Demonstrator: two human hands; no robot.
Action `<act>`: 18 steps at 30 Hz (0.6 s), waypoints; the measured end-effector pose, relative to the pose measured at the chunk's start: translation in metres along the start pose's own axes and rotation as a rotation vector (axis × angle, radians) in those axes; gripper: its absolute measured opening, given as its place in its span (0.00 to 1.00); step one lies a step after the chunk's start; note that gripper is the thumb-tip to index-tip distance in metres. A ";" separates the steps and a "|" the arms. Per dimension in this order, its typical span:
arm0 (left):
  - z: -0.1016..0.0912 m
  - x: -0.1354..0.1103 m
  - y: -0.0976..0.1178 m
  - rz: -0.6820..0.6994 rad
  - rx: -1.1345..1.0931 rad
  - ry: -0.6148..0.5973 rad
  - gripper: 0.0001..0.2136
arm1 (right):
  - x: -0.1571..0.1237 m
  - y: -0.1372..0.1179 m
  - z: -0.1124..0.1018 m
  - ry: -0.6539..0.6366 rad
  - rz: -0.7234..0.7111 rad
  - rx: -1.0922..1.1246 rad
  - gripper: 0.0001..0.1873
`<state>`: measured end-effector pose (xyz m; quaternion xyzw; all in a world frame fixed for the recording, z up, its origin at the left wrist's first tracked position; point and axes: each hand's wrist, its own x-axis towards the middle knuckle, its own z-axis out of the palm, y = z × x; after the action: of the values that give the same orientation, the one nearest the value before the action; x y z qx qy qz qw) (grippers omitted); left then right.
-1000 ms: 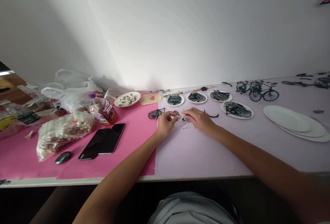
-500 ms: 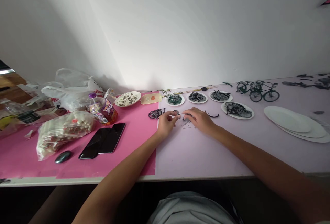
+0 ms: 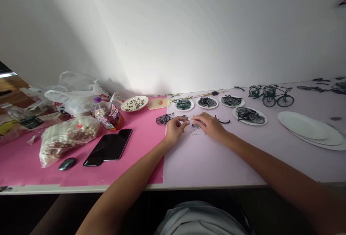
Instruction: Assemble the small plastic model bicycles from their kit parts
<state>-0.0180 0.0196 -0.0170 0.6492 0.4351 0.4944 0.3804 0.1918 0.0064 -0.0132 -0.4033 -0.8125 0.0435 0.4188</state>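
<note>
Near the middle of the table my left hand [image 3: 174,129] is closed in a pinch, with a small grey toy bicycle part [image 3: 185,117] at its fingertips. My right hand [image 3: 212,125] is closed just to the right, its fingertips around a thin tool with a slim pale shaft [image 3: 191,120] pointing at the left fingers. The tool's exact kind is too small to make out. Tiny loose pins [image 3: 196,129] lie between the hands. A black model bicycle frame with a wheel [image 3: 163,119] lies left of my left hand. Beyond my right hand is a curved black part [image 3: 223,121].
Several plates of green, black and grey bicycle parts, such as this plate [image 3: 194,107], line the back. Assembled model bicycles [image 3: 278,97] stand right, behind stacked white plates [image 3: 305,125]. On the left are phones [image 3: 117,145], a drink bottle [image 3: 108,115], a mouse [image 3: 67,164] and a plastic bag [image 3: 67,136].
The whole view has shifted very slightly. Both hands keep the same place and grip, with no clear movement of the parts.
</note>
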 end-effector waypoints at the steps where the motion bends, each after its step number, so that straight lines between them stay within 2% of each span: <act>1: 0.000 0.000 0.001 -0.004 0.004 0.000 0.19 | 0.000 0.000 0.000 -0.004 -0.006 -0.007 0.12; 10: 0.000 -0.002 0.006 0.032 0.082 -0.002 0.17 | 0.001 0.002 -0.003 -0.014 -0.119 -0.095 0.11; 15: -0.001 -0.002 0.005 0.034 0.103 -0.016 0.17 | 0.003 0.000 -0.007 -0.067 -0.211 -0.151 0.17; 18: -0.001 -0.002 0.004 0.032 0.099 -0.015 0.16 | 0.004 0.000 -0.008 -0.078 -0.223 -0.201 0.15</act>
<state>-0.0183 0.0161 -0.0135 0.6779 0.4458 0.4732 0.3432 0.1962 0.0073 -0.0058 -0.3484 -0.8681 -0.0691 0.3467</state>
